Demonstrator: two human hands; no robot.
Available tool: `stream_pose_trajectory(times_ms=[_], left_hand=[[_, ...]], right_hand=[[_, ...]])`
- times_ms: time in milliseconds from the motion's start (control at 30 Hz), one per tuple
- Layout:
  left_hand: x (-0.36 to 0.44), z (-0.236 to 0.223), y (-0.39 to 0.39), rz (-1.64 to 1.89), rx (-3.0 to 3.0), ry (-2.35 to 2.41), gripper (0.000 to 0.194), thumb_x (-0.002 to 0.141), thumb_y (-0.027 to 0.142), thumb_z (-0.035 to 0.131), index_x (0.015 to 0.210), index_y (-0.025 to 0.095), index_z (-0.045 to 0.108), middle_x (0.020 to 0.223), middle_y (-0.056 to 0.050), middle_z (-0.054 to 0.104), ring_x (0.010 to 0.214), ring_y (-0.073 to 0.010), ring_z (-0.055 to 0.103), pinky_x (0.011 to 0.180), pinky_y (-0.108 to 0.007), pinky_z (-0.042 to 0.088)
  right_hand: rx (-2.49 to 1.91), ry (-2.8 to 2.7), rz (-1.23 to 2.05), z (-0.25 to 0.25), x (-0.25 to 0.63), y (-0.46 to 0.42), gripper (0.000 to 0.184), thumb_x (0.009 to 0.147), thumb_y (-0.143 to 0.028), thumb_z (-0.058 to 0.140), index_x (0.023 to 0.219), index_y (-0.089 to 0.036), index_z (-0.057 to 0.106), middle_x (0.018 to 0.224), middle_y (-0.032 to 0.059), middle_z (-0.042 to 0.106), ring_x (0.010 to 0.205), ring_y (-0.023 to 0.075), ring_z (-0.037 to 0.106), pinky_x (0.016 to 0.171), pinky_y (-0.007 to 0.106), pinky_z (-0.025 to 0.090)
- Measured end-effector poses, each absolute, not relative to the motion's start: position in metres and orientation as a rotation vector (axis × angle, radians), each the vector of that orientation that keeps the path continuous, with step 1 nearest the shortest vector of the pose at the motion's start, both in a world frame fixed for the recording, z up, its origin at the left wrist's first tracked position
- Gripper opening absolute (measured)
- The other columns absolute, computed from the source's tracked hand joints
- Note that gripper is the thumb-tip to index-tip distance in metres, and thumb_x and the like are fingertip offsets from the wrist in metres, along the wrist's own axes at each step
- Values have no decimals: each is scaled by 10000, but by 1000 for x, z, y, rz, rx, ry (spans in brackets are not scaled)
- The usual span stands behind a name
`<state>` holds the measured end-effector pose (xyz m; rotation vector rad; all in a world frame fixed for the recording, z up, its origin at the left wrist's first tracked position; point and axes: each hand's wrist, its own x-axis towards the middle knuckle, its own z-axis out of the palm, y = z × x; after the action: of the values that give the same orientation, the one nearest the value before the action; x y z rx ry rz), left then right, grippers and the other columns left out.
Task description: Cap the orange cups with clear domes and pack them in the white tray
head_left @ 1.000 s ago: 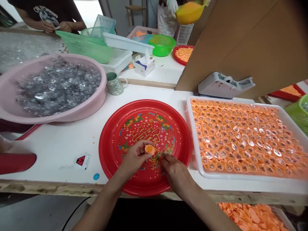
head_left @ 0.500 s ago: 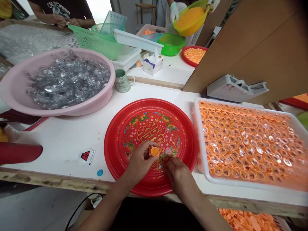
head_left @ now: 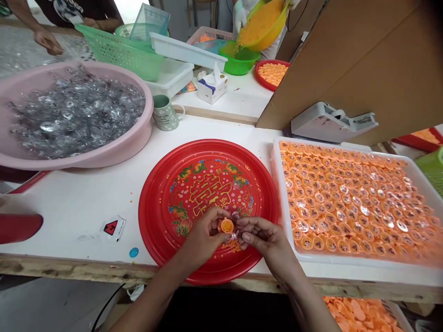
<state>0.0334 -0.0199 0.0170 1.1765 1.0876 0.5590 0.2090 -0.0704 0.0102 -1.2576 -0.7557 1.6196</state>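
My left hand (head_left: 207, 230) pinches a small orange cup (head_left: 227, 225) filled with orange grains, its mouth turned towards me. Close against it, my right hand (head_left: 265, 235) has thumb and fingers closed on a small clear plastic piece (head_left: 237, 230), whose exact shape I cannot make out. Both hands are over a round red tray (head_left: 152, 184) printed with fruit and gold characters. A scatter of small orange grains (head_left: 232, 246) lies on the tray below the hands.
To the right, a white tray (head_left: 282, 184) holds rows of filled orange cups. At left stands a pink basin (head_left: 145, 120) of clear plastic pieces, beside a green mug (head_left: 165, 113). Behind are a tape dispenser (head_left: 332, 122) and a co-worker's gloved hand (head_left: 239, 18) at a tilted yellow bowl (head_left: 266, 27).
My right hand has come up beside the orange cup, the clear piece now showing in its fingers. Grains now pour from the co-worker's yellow bowl into the green one. The view has shifted slightly.
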Motion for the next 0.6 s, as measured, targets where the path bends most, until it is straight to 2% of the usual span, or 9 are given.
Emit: stream_pose_trajectory(times_ms=[133, 300, 400, 600], left_hand=[[34, 20, -20, 534, 1196, 1107, 283, 699, 73, 606, 952, 202, 601, 865, 2, 690, 836, -171, 667, 717, -268, 539], [32, 19, -19, 528, 1192, 1117, 287, 703, 98, 617, 968, 207, 613, 876, -1, 699, 867, -182, 664, 740, -280, 541], [32, 20, -19, 517, 1188, 1113, 277, 703, 119, 632, 966, 206, 616, 872, -1, 697, 870, -182, 660, 739, -275, 537], [33, 27, -20, 495, 1176, 1108, 281, 715, 131, 632, 984, 209, 619, 898, -1, 690, 884, -179, 648, 728, -265, 523]], right_hand=[[-1155, -730, 1669, 10, 210, -69, 158, 792, -255, 760, 908, -205, 667, 782, 9, 683, 702, 130, 649, 652, 244, 555], [-1119, -724, 1676, 9, 209, -69, 187, 816, -238, 738, 983, -207, 659, 776, 12, 680, 708, 137, 653, 672, 257, 550], [-1124, -748, 1662, 8, 208, -70, 133, 834, -239, 720, 947, -201, 661, 778, 20, 693, 701, 137, 652, 687, 263, 535], [-1204, -793, 1549, 5, 210, -70, 115, 799, -230, 758, 850, -205, 659, 767, -19, 659, 725, 90, 588, 689, 188, 459]])
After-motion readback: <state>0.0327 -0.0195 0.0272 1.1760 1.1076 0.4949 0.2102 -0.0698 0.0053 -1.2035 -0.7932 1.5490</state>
